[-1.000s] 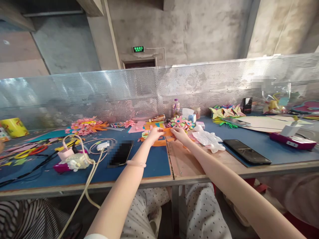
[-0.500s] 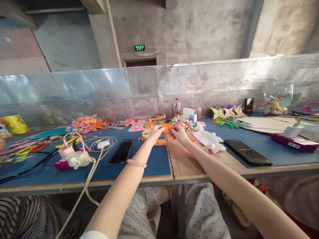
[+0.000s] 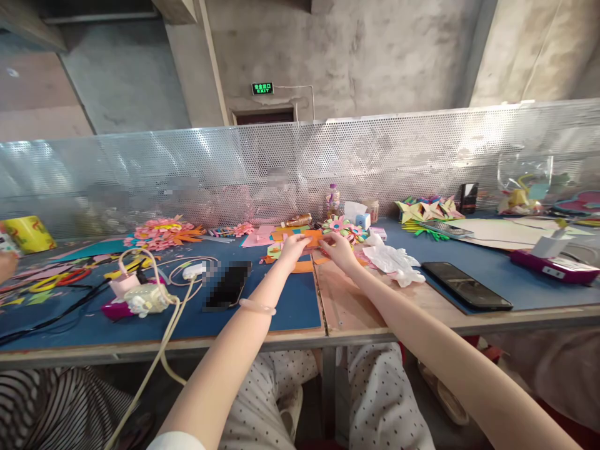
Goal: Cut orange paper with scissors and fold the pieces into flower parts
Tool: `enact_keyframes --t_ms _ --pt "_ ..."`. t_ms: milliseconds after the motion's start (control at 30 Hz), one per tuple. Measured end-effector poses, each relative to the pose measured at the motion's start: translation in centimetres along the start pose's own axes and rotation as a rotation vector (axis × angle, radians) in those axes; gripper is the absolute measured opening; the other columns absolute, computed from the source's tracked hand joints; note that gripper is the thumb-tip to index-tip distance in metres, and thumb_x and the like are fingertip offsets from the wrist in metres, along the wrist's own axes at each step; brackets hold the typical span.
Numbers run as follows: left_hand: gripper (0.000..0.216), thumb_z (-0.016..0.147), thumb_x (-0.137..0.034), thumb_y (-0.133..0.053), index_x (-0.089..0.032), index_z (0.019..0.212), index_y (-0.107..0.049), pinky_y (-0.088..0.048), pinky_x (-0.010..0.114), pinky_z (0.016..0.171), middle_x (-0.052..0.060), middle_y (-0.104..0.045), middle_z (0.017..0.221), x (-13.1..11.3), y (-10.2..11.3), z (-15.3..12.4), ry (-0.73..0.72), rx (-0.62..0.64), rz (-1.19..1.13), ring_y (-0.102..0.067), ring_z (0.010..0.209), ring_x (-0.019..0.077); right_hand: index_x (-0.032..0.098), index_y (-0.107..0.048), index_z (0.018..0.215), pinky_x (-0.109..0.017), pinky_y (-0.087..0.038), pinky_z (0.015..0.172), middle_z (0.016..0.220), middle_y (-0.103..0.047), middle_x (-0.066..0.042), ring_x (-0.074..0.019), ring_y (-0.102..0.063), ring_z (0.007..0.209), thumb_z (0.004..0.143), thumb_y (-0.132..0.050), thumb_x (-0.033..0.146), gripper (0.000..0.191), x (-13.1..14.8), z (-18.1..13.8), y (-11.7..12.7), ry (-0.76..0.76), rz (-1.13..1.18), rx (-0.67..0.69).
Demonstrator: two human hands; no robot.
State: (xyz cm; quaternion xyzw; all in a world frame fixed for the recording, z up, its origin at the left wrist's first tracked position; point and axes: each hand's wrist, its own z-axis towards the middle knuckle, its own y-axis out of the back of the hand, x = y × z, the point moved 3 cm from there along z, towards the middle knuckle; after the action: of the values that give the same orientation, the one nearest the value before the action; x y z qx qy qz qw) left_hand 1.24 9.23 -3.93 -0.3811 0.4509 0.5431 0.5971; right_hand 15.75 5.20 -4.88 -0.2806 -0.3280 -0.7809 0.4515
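Both arms reach forward over the table's middle. A small piece of orange paper (image 3: 313,237) spans the space between my hands. My left hand (image 3: 295,246) pinches its left side, and my right hand (image 3: 338,249) has its fingertips closed at the right side. Beneath and around them lie more orange paper scraps (image 3: 301,267) and a light green cut piece (image 3: 274,251). Just behind my right hand sits a paper flower (image 3: 338,226) in pink, green and other colours. Sheets of pink paper (image 3: 259,237) rest to the left, beyond my left hand.
A dark phone (image 3: 229,284) and a purple power strip (image 3: 119,309) with cables lie left; another phone (image 3: 465,285) and crumpled white plastic (image 3: 394,262) lie right. A bottle (image 3: 332,201) stands before the perforated metal screen (image 3: 276,162). A co-worker's hand (image 3: 6,265) shows far left.
My right hand has shifted very slightly to the left, with the orange paper still between both hands. At the far left, the co-worker's hand has come further into view.
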Motion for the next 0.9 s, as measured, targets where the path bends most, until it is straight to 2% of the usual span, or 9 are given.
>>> enact_keyframes --t_ms 100,233,400,500,567,667,767,900 --pt "0.015 0.067 -0.022 -0.064 -0.016 0.08 -0.062 -0.049 0.034 0.076 0.007 -0.065 0.088 0.1 -0.2 -0.1 0.051 0.034 -0.13 -0.062 0.081 0.0192 0.018 -0.062 0.085 -0.028 -0.044 0.068 0.081 -0.064 -0.004 -0.0157 -0.056 0.071 0.076 -0.052 0.03 0.018 0.4 0.0 0.1 0.093 -0.119 -0.013" --pt "0.015 0.069 -0.02 -0.061 -0.015 0.083 -0.061 -0.051 0.034 0.075 0.007 -0.065 0.086 -0.1 -0.4 -0.2 0.113 0.107 -0.292 -0.064 0.075 0.0175 0.021 -0.063 0.097 -0.028 -0.043 0.073 0.093 -0.064 -0.005 -0.0172 -0.056 0.079 0.08 -0.047 0.025 0.024 1.2 -0.1 0.2 0.198 -0.257 0.041" --pt "0.025 0.072 -0.031 -0.061 -0.014 0.09 -0.059 -0.052 0.033 0.075 0.007 -0.066 0.08 -0.5 -0.4 -0.2 0.19 0.112 -0.359 -0.065 0.075 0.0169 0.026 -0.061 0.109 -0.028 -0.044 0.071 0.101 -0.062 -0.006 -0.0202 -0.055 0.091 0.082 -0.046 0.023 0.031 1.9 -0.6 0.4 0.265 -0.483 0.105" --pt "0.028 0.068 -0.032 -0.065 -0.014 0.089 -0.059 -0.052 0.034 0.075 0.007 -0.066 0.08 -0.4 -0.6 -0.3 0.187 0.151 -0.367 -0.065 0.073 0.0171 0.026 -0.06 0.11 -0.026 -0.044 0.07 0.105 -0.061 -0.006 -0.0205 -0.053 0.096 0.08 -0.045 0.018 0.035 2.0 -0.8 0.4 0.297 -0.564 0.135" --pt "0.024 0.065 -0.027 -0.067 -0.013 0.083 -0.059 -0.051 0.035 0.077 0.007 -0.066 0.081 -0.3 -0.7 -0.5 0.161 0.195 -0.324 -0.065 0.074 0.0167 0.025 -0.062 0.106 -0.026 -0.043 0.071 0.105 -0.061 -0.006 -0.0202 -0.054 0.095 0.078 -0.046 0.017 0.034 1.9 -0.8 0.4 0.265 -0.528 0.121" --pt "0.016 0.065 -0.021 -0.065 -0.012 0.077 -0.06 -0.049 0.035 0.079 0.008 -0.066 0.083 -0.3 -0.8 -0.7 0.114 0.241 -0.234 -0.064 0.076 0.0166 0.021 -0.067 0.094 -0.026 -0.043 0.069 0.093 -0.065 -0.005 -0.018 -0.057 0.081 0.077 -0.048 0.022 0.026 1.3 -0.3 0.6 0.1 -0.336 0.092" --pt "0.017 0.065 -0.021 -0.063 -0.013 0.08 -0.061 -0.049 0.034 0.078 0.008 -0.066 0.087 -0.5 -0.9 -0.8 0.05 0.256 -0.156 -0.063 0.08 0.0171 0.018 -0.068 0.081 -0.026 -0.042 0.064 0.076 -0.065 -0.003 -0.0154 -0.056 0.068 0.078 -0.047 0.031 0.025 0.6 0.0 0.7 -0.052 -0.099 0.122" --pt "0.022 0.066 -0.021 -0.063 -0.014 0.087 -0.061 -0.049 0.032 0.075 0.007 -0.065 0.093 -0.9 -0.8 -0.8 -0.01 0.235 -0.065 -0.061 0.083 0.017 0.015 -0.067 0.078 -0.024 -0.041 0.057 0.069 -0.062 -0.003 -0.0125 -0.053 0.06 0.071 -0.058 0.039 0.027 -0.2 0.0 0.5 -0.198 0.193 0.169"
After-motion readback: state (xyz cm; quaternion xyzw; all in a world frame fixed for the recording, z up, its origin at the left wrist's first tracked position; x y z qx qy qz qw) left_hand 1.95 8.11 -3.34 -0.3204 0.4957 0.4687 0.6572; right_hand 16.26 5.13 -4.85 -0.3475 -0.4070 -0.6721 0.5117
